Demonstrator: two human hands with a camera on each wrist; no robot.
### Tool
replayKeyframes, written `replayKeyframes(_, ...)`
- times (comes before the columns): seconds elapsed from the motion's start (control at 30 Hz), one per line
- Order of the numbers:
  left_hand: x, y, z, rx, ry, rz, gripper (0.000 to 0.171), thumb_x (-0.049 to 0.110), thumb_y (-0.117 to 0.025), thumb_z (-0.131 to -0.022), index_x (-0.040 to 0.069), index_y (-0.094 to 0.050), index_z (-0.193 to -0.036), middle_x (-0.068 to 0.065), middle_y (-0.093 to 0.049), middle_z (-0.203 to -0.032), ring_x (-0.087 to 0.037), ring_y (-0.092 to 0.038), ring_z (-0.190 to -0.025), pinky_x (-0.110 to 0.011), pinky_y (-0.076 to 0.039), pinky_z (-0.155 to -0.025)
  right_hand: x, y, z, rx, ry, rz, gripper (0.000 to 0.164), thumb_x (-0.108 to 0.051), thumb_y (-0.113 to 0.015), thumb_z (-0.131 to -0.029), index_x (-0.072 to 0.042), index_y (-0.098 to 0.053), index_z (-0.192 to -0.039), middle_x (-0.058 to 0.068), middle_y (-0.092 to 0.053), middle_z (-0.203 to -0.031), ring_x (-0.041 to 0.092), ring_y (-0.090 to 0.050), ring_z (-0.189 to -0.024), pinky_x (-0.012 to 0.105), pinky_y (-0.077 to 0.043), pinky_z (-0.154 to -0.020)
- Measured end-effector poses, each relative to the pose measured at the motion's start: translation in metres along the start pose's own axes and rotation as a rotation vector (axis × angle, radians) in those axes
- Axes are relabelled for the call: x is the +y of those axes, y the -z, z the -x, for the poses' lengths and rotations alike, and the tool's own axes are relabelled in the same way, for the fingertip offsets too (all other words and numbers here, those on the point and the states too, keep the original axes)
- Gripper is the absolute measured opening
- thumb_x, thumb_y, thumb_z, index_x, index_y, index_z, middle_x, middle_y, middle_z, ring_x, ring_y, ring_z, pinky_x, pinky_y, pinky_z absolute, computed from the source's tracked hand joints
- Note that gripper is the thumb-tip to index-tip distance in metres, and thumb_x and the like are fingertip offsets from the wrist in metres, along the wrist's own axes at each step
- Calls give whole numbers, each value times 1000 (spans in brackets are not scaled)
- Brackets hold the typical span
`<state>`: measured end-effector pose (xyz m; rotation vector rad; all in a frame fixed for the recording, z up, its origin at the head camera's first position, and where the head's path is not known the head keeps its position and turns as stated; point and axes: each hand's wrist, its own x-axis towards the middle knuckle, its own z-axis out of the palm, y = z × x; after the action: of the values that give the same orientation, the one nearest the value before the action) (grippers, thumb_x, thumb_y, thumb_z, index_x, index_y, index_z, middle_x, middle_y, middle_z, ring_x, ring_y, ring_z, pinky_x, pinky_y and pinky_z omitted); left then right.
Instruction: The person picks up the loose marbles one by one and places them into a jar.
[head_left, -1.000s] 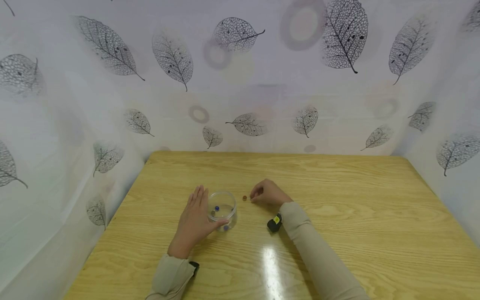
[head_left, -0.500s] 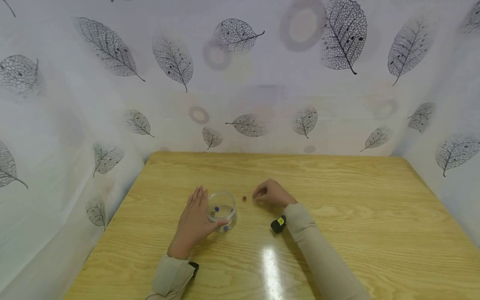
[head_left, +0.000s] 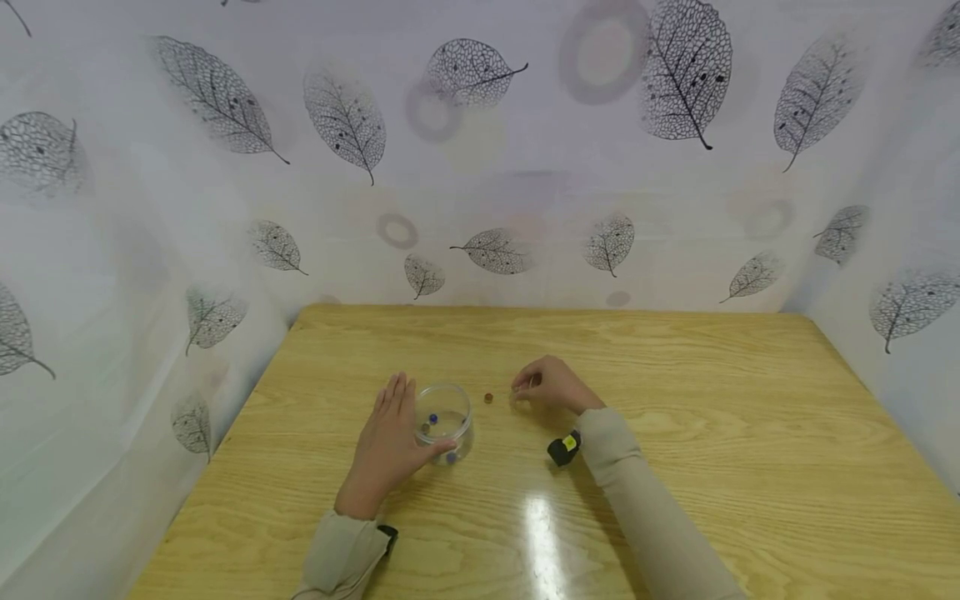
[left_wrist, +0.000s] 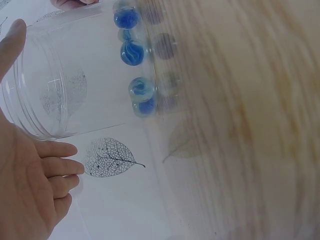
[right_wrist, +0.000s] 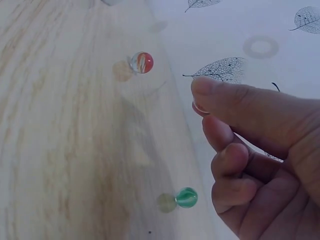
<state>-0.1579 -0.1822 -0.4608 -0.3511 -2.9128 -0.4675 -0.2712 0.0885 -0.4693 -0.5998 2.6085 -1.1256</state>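
A clear round jar (head_left: 461, 433) stands on the table, with several blue marbles (left_wrist: 132, 52) at its bottom. My left hand (head_left: 386, 450) rests against the jar's near-left side, fingers straight along it and the thumb across its rim. To the jar's right, my right hand (head_left: 551, 387) pinches a partly hidden reddish marble (right_wrist: 198, 108) between thumb and forefinger. An orange-and-clear marble (right_wrist: 142, 62) lies on the wood between the jar and that hand. In the right wrist view, a green marble (right_wrist: 187, 198) also sits on the table, below the curled fingers.
The wood-grained table (head_left: 712, 467) reaches to a pale leaf-printed sheet (head_left: 540, 192) that hangs along the back and sides. A small black device with a yellow mark (head_left: 564, 448) is at the right wrist, and another black device (head_left: 387, 537) at the left.
My right hand has drifted a little to the right, farther from the orange marble. The left hand and the jar have stayed in place.
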Motion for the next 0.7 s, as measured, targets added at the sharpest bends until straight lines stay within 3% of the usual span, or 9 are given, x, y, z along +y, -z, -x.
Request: replayKeyframes(0.7, 1, 1, 1, -1, 4, 13, 112, 69, -62, -73, -9, -24, -145, -26, -21, -153, -36, -17, -144, -49, -19, -118, -26, 14, 7, 20, 111, 7, 16, -15, -73, -81, -6, -74, -94, 4, -69, -82, 10, -52, -67, 21, -45, -59)
